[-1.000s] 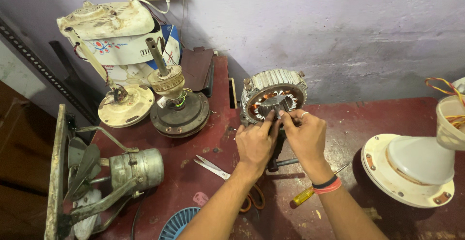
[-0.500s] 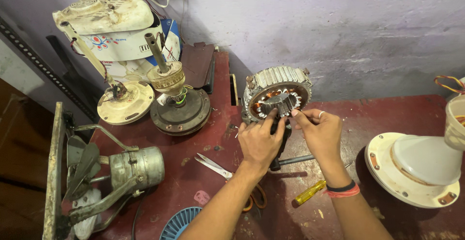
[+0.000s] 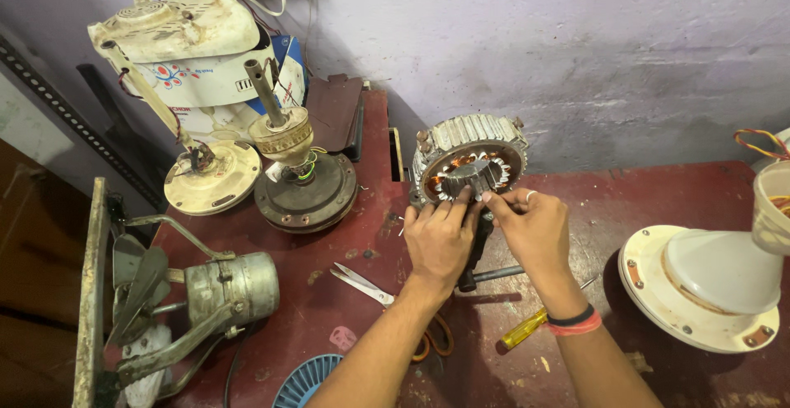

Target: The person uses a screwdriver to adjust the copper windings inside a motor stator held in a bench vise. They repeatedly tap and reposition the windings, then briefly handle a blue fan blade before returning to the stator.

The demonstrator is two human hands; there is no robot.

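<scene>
My left hand (image 3: pixel 440 239) has crept up beside my right hand (image 3: pixel 535 227); both now pinch the motor (image 3: pixel 469 161) at its six o'clock edge.

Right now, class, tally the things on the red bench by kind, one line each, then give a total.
Fan motors and motor parts: 5, including the stator both hands touch
Scissors: 1
Screwdriver: 1
Blue grille: 1
Total: 8

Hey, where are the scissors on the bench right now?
In the head view the scissors lie on the red table just left of the left hand's wrist, between the grey fan motor and the forearm, blades pointing up-left.
</scene>
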